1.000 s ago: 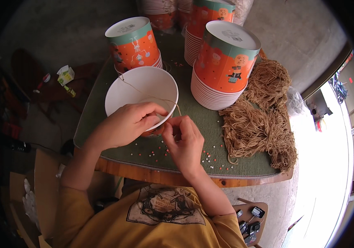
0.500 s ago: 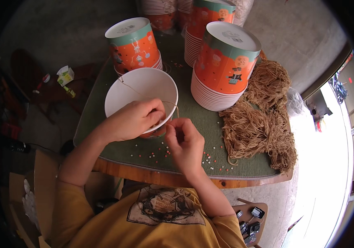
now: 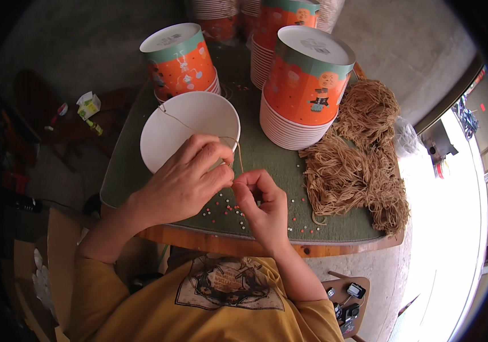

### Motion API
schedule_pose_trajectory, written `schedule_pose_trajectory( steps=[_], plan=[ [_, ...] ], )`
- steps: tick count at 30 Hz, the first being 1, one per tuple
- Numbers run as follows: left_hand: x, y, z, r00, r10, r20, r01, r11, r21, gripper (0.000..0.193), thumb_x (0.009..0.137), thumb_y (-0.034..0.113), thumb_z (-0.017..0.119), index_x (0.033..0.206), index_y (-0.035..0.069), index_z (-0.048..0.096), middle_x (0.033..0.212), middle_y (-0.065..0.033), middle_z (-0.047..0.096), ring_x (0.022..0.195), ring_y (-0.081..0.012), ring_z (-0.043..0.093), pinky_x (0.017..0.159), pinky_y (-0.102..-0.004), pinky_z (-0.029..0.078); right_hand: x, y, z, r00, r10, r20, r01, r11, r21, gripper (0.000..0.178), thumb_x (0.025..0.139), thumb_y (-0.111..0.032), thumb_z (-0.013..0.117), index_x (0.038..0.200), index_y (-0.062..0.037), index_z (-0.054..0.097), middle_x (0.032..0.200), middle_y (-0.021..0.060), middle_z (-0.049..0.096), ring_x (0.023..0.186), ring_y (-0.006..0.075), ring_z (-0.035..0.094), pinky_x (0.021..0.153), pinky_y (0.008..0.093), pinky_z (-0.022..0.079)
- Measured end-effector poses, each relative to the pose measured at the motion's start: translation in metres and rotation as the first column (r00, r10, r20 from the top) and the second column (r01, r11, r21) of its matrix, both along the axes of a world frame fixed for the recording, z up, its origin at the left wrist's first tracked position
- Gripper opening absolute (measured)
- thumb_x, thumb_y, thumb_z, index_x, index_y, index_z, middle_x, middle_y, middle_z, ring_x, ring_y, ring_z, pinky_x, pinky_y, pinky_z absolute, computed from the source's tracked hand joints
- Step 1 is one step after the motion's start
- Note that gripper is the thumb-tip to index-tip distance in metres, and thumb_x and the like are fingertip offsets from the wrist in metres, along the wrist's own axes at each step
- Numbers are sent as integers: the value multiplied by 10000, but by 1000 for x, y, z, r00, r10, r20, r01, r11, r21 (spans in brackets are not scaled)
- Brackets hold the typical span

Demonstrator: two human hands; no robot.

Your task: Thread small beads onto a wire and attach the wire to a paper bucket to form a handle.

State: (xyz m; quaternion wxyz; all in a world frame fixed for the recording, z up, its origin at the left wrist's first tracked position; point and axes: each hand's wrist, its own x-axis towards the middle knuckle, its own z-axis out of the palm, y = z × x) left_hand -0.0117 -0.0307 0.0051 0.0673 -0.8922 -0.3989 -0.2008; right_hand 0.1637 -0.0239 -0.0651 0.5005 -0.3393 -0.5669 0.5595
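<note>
In front of me a paper bucket (image 3: 178, 117) stands with its white inside facing up. A thin brown string (image 3: 240, 154) crosses its far left rim, runs over the opening and drops past the right rim to my fingers. My left hand (image 3: 184, 179) is before the near rim, its fingers bent and pinched together, their tips meeting those of my right hand. Thumb and forefinger of my right hand (image 3: 264, 208) are closed on the string's lower end. My left fingertips are partly hidden, so what they hold I cannot make out.
Stacked upside-down orange buckets (image 3: 306, 85) rise behind, with a shorter stack (image 3: 178, 65) at the far left. Tangled brown strings (image 3: 352, 171) cover the table's right side. Small white and orange beads (image 3: 221, 211) lie scattered near the front edge. A cardboard box (image 3: 61, 256) stands below left.
My left hand has come out from the bucket's near right rim, down toward my right fingertips. My right hand stays pinched and has shifted slightly down and right.
</note>
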Motion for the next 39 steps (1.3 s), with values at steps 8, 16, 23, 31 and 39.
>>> schedule_pose_trajectory(
  steps=[8,16,23,31,39],
  plan=[
    [2,0,-2,999,6,43,-6,1000,-11,125,829,85,603,882,2,527,1108,-98,487,1106,-270,470,929,-388,442,-1,0,1,997,42,60,-42,999,-9,85,935,-93,631,936,-10,611,684,-91,504,610,-15,399,547,153,322],
    [-6,-3,0,928,157,337,-70,964,-257,254,781,0,677,961,31,501,1082,-85,500,982,-277,558,810,-385,486,-7,5,3,989,-71,128,67,997,34,60,907,-69,639,870,-36,606,612,-105,452,564,-21,352,509,162,273],
    [-9,-4,3,843,339,417,-52,824,-565,222,877,41,635,1072,5,536,871,-93,663,788,-183,668,722,-310,543,-22,9,-3,959,-220,180,188,965,181,154,845,-62,670,810,-40,521,585,23,505,503,66,451,498,239,424],
    [-8,-3,3,838,364,406,-58,800,-598,272,873,32,629,1137,11,565,873,-99,660,794,-173,658,718,-314,535,-27,9,-5,967,-201,154,174,970,172,115,879,-50,637,819,-23,542,606,-61,496,574,-10,412,518,173,362],
    [-11,-2,3,847,363,388,-39,771,-635,335,877,-4,588,1210,7,553,930,-86,658,825,-137,633,746,-286,524,-29,11,-8,962,-202,185,167,968,190,137,852,-77,659,818,-28,536,620,73,573,515,123,535,518,275,464]
  ],
)
